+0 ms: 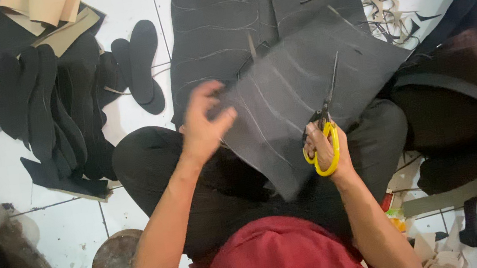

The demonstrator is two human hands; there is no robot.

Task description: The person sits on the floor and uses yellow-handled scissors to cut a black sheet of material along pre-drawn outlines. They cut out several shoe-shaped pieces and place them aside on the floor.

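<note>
Cutting goes best if I follow the scored lines on the sheet (301,95) across my lap: my right hand (326,150) grips the yellow scissors (326,135), blades in the sheet, while my left hand (204,126) pinches its left edge taut. White tiled floor (123,2); cut soles (57,109) far left, scraps (389,16) far right.

Right hand (326,144) grips yellow-handled scissors (325,132), blades lying on dark grey foam sheet (300,92) marked with traced curves. Left hand (205,123) fingers pinch sheet's left edge. Black sole-shaped cutouts (54,109) lie well left of those fingers.
</note>
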